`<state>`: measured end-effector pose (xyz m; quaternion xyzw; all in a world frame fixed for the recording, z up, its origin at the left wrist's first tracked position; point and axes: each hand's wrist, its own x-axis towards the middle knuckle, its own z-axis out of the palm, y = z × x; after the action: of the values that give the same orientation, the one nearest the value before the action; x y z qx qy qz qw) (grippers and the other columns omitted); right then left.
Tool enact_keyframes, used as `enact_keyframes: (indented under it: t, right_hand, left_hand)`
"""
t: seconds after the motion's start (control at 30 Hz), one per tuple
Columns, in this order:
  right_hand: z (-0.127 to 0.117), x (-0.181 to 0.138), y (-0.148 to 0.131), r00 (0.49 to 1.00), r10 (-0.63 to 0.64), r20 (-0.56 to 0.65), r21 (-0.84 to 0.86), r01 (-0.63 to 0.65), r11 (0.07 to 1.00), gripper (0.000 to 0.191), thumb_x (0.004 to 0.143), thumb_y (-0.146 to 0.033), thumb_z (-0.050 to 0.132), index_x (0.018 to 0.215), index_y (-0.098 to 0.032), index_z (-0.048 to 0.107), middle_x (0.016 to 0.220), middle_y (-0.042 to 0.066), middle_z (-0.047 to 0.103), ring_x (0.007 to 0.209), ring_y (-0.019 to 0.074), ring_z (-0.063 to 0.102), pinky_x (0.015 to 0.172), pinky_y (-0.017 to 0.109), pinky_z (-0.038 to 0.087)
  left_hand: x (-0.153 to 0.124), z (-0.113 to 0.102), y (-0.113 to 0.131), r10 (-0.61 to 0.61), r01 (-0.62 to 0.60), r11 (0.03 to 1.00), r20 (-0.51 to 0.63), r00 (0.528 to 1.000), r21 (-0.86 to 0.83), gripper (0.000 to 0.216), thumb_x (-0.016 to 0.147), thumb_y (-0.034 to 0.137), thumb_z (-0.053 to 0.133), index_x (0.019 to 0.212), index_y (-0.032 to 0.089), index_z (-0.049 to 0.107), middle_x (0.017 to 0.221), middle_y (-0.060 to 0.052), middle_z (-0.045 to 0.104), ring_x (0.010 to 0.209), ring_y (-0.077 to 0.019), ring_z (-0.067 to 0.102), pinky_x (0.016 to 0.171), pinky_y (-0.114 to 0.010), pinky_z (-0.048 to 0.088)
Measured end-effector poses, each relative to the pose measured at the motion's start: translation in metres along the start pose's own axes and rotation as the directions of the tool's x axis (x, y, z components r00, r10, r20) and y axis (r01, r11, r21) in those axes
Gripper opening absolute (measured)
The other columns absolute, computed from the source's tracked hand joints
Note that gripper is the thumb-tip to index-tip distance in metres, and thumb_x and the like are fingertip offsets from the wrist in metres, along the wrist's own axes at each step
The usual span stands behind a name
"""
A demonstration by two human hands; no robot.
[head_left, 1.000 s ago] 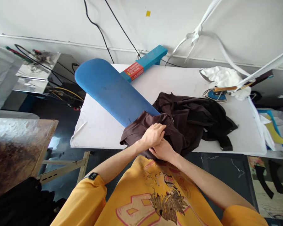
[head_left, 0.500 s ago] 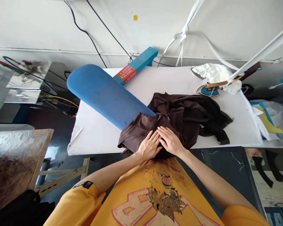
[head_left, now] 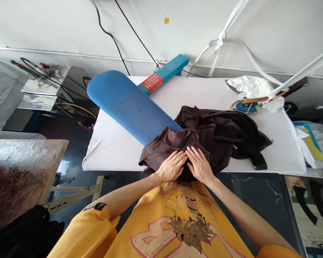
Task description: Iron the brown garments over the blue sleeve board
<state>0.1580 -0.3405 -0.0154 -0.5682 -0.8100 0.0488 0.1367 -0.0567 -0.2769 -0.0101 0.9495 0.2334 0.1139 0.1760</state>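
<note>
A dark brown garment (head_left: 218,134) lies bunched over the near end of a blue padded pressing arm (head_left: 126,102) and spreads right across the white table. My left hand (head_left: 172,166) rests flat on the cloth with its fingers stretched out. Beside it my right hand (head_left: 199,165) also lies flat, fingers extended and pointing away from me. The fingertips of both hands come close together near the garment's fold. Neither hand grips anything. Part of the cloth under the palms is hidden.
An iron (head_left: 244,106) with a wooden handle stands at the table's right, by a crumpled white cloth (head_left: 254,87). A teal support with a red warning label (head_left: 152,83) crosses behind the pressing arm. A brown-topped table (head_left: 24,172) is at left. Cables hang along the wall.
My view has shifted slightly left, so the scene sits further right. My right fingers, earlier overlapping the left fingertips, now lie beside them. The garment looks nearly the same.
</note>
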Motion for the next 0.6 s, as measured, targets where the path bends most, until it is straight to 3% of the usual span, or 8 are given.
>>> enact_keyframes:
  t: [0.1, 0.27, 0.43, 0.6]
  right_hand:
    - [-0.001, 0.0, -0.002, 1.0, 0.014, 0.007, -0.012, -0.014, 1.0, 0.064, 0.106, -0.029, 0.042, 0.166, -0.017, 0.022, 0.166, 0.01, 0.034, 0.156, 0.0274, 0.03, 0.125, 0.053, 0.032]
    - [-0.002, 0.0, -0.004, 1.0, 0.014, 0.009, -0.035, -0.014, 0.999, 0.063, 0.106, -0.028, 0.042, 0.165, -0.016, 0.024, 0.167, 0.01, 0.033, 0.156, 0.0275, 0.029, 0.125, 0.052, 0.031]
    - [-0.003, -0.006, -0.005, 1.0, 0.006, 0.005, -0.027, -0.006, 1.0, 0.065, 0.105, -0.026, 0.043, 0.166, -0.018, 0.023, 0.165, 0.009, 0.036, 0.155, 0.0289, 0.031, 0.123, 0.055, 0.033]
    - [-0.01, 0.014, -0.012, 0.996, -0.016, -0.083, 0.023, 0.018, 1.0, 0.055, 0.105, -0.024, 0.043, 0.159, -0.017, 0.039, 0.154, 0.012, 0.053, 0.145, 0.0285, 0.047, 0.123, 0.056, 0.034]
  left_hand:
    - [0.004, -0.016, 0.001, -0.096, 0.096, 0.995, -0.061, 0.993, -0.008, 0.056, 0.101, 0.023, 0.04, 0.156, 0.016, 0.043, 0.154, -0.014, 0.053, 0.15, -0.0261, 0.043, 0.128, -0.05, 0.034]
    - [0.001, -0.027, -0.017, -0.259, 0.268, 0.953, -0.082, 0.962, 0.141, 0.061, 0.104, 0.035, 0.041, 0.16, 0.013, 0.036, 0.167, -0.015, 0.033, 0.159, -0.0314, 0.023, 0.131, -0.059, 0.019]
    - [-0.021, -0.02, -0.037, -0.269, 0.268, 0.943, -0.02, 0.963, 0.195, 0.063, 0.104, 0.038, 0.043, 0.162, 0.017, 0.033, 0.169, -0.012, 0.029, 0.159, -0.0309, 0.024, 0.131, -0.059, 0.017]
    - [-0.037, -0.016, -0.039, -0.27, 0.273, 0.942, -0.044, 0.962, 0.196, 0.062, 0.103, 0.037, 0.047, 0.161, 0.021, 0.035, 0.168, -0.011, 0.03, 0.159, -0.0332, 0.023, 0.129, -0.063, 0.017]
